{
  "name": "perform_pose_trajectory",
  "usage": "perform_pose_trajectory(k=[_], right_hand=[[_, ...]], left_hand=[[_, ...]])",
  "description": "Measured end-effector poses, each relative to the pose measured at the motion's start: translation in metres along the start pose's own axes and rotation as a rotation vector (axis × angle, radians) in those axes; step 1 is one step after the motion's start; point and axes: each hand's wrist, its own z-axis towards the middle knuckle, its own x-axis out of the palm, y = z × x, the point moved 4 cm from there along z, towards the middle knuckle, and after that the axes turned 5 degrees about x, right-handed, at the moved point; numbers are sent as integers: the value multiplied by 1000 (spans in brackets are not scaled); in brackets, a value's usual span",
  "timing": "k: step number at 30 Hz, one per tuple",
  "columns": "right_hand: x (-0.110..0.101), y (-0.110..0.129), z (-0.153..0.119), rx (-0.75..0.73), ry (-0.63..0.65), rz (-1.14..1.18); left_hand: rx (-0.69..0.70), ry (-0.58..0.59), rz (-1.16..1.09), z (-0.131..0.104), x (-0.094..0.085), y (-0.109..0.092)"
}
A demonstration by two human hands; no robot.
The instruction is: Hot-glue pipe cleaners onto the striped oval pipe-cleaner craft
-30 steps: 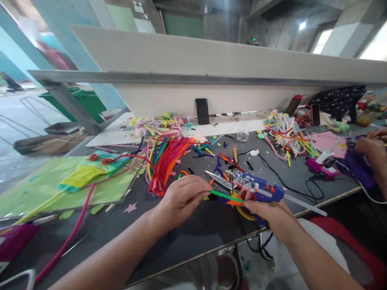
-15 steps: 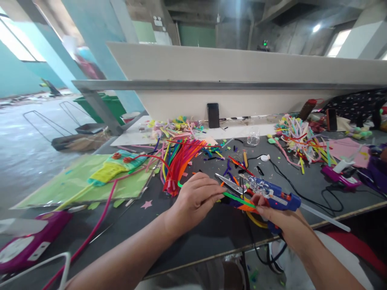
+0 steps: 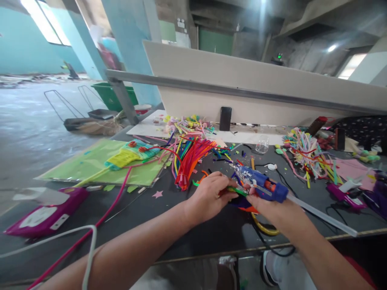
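Note:
My left hand [image 3: 210,195] is closed in a pinch on a short green pipe cleaner [image 3: 238,191]. Beside it, my right hand [image 3: 266,207] is wrapped round a blue hot glue gun [image 3: 263,183], its thumb at the strip's other end. The gun's tip points up and left, smeared with glue strands and bits, and a clear glue stick [image 3: 323,215] sticks out of its back. Orange and purple pieces lie under the hands. A yellow loop [image 3: 266,228], apparently a scissors handle, shows below the right hand; the blades are hidden.
A bundle of colourful pipe cleaners [image 3: 193,161] lies left of centre. A green sheet [image 3: 90,165] carries a yellow and turquoise fuzzy piece [image 3: 127,157]. Magenta power strips [image 3: 48,213] stand left and right. A phone [image 3: 225,119] leans at the back. A pastel bunch [image 3: 302,149] lies right.
The glue gun has moved left with my right hand, and now covers where the scissors blades showed. My hands are closer together on the green pipe cleaner. The view has shifted and tilted.

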Motion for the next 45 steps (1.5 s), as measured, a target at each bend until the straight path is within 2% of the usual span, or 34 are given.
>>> perform_pose_trajectory(k=[8, 15, 22, 35, 40, 45], right_hand=[[19, 10, 8, 23, 57, -345], [19, 13, 14, 44, 49, -414], [22, 7, 18, 93, 50, -338], [21, 10, 11, 36, 68, -287], [21, 8, 12, -7, 32, -286], [23, 9, 11, -24, 61, -296]], left_hand=[[-55, -1, 6, -2, 0, -1], [-88, -13, -28, -1, -3, 2], [-165, 7, -143, 2, -11, 11], [-333, -44, -181, 3, -6, 9], [-305, -10, -144, 2, -6, 8], [-253, 28, -74, -1, -7, 9]])
